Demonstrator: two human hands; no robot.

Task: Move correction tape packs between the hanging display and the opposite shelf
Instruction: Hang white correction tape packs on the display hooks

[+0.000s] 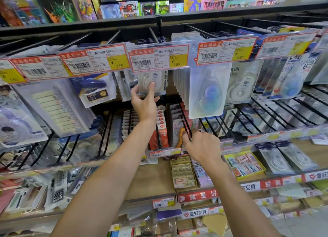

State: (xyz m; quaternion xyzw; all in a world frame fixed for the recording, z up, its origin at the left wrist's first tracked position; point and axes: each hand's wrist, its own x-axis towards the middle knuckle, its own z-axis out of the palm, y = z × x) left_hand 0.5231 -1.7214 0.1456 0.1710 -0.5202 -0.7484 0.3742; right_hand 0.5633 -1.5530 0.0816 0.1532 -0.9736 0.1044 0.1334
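A clear-fronted correction tape pack (pixel 158 80) hangs on a hook of the upper display, just under a red and yellow price tag (pixel 158 57). My left hand (pixel 144 102) grips its lower edge, thumb on the left side and a finger pressed on the front. My right hand (pixel 200 146) reaches lower, into the black wire hooks; its fingertips touch an orange and yellow item (pixel 181 137), and the grip on it is hidden. More correction tape packs hang to the right, a large blue one (pixel 208 94) and a white one (pixel 241 87).
Black wire hooks (pixel 266 116) jut out toward me along the whole row, with price tags at their tips. A stapler pack (pixel 95 91) hangs to the left. A box of erasers (pixel 183 173) and a yellow tray (pixel 246 164) stand on the wooden shelf below.
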